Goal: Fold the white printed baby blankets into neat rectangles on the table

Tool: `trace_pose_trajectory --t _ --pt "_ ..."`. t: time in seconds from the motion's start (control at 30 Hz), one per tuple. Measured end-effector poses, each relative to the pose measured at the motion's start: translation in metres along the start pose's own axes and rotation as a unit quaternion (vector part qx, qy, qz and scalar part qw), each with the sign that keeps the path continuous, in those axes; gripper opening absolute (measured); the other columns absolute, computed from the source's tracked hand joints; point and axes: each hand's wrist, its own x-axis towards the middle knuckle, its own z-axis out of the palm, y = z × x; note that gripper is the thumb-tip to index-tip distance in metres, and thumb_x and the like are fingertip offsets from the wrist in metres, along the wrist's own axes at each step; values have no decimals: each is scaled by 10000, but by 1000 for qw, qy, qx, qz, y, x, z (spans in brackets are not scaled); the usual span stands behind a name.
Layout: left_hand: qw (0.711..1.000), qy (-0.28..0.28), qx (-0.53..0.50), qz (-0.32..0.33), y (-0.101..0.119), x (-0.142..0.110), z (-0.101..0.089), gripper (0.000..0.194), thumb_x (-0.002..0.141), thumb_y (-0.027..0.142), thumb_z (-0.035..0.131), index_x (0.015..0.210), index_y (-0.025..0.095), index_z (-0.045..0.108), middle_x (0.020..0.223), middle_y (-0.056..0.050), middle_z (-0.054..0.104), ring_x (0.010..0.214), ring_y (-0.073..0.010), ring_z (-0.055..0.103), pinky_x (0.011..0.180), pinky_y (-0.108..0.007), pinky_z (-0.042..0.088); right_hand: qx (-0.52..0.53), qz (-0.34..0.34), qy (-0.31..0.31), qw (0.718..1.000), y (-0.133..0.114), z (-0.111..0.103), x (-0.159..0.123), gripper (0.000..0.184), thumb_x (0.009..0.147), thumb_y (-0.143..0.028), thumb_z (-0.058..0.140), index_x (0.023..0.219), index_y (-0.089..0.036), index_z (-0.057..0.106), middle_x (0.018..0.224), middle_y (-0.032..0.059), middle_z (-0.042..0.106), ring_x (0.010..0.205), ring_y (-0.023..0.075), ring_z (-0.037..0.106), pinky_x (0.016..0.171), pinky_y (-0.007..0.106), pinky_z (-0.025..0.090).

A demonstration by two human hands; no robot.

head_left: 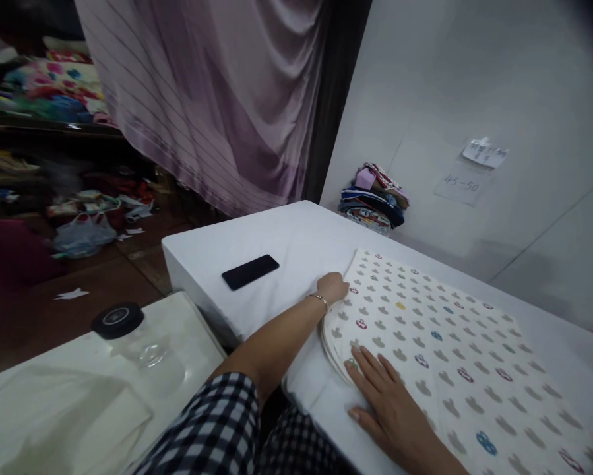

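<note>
A folded white cloth [454, 356] printed with grey bunny heads and a few coloured motifs lies spread on the white-covered table. At its left edge my left hand [332, 288], with a bracelet on the wrist, is closed, fingers curled on the border of the cloth. Nearer to me, my right hand [388, 409] rests flat on the cloth's rounded near corner, fingers stretched out. Several layers show along that curved edge. A black phone [250, 272] lies on the table to the left of my left hand.
A clear jar with a black lid [118, 320] stands on a lower white surface [197, 336] at left, beside pale fabric [63, 422]. Folded clothes [374, 198] are stacked behind the table by the wall. A purple curtain [227, 86] hangs behind; cluttered shelves [53, 125] stand at far left.
</note>
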Motion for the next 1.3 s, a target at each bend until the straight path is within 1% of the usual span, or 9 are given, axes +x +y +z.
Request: trace_pose_trajectory --t 0.2,0.43,0.57,0.67,0.8,0.93,1.07,1.2,1.3 --pt "1000 1 -27 -16 -2 13 4 419 755 372 515 1082 131 616 1135 -169 632 1059 -279 592 789 -319 471 -20 -19 -3 1000 5 6 0 640 907 -494 408 1464 -323 143 1509 39 152 1362 292 219 1059 508 291" --pt "998 -10 -62 -7 -4 13 3 420 785 468 464 1008 150 622 1094 -156 652 1022 -270 610 771 -313 467 -29 -35 13 999 10 11 0 665 898 -511 416 1468 -315 135 1502 42 172 1343 309 262 1039 496 315" --pt "997 15 -78 10 -5 9 6 334 784 406 484 994 168 590 1124 -138 636 1041 -258 593 799 -317 454 -31 -42 21 998 10 9 1 687 891 -516 429 1470 -314 119 1498 44 184 1335 307 285 1038 479 317" --pt "994 37 -95 24 -8 8 9 269 787 372 494 973 189 560 1108 -106 641 1013 -242 596 798 -310 452 -39 -45 19 998 10 8 2 695 891 -516 427 1472 -313 105 1494 53 194 1328 305 301 1029 477 328" --pt "991 53 -119 33 -12 9 12 298 777 357 525 1034 208 511 1087 -77 643 972 -214 603 776 -281 454 -47 -43 20 998 10 9 2 690 893 -509 426 1473 -312 108 1493 57 198 1323 310 308 1018 483 339" --pt "990 61 -121 29 -13 10 13 320 782 263 501 1092 188 491 1103 -103 628 1006 -229 588 795 -295 444 -69 -48 21 996 10 9 1 700 893 -518 418 1476 -302 97 1485 73 227 1322 308 312 996 487 364" --pt "992 52 -114 24 -13 10 12 314 767 203 479 1075 155 515 1128 -139 613 1027 -249 580 801 -312 442 -76 -53 22 995 11 10 1 698 896 -519 408 1477 -284 100 1488 83 219 1330 307 296 1004 485 353" --pt "992 45 -113 24 -14 11 14 299 768 219 479 1054 148 532 1110 -142 620 1017 -253 584 793 -315 446 -65 -51 20 996 11 11 0 685 896 -515 413 1475 -286 126 1498 73 196 1339 307 276 1022 485 328" --pt "992 47 -118 23 -15 13 17 292 795 284 469 1047 154 537 1112 -135 620 1022 -255 580 802 -318 447 -63 -45 25 997 10 11 0 672 897 -510 418 1471 -291 145 1499 65 196 1345 297 265 1035 477 310"
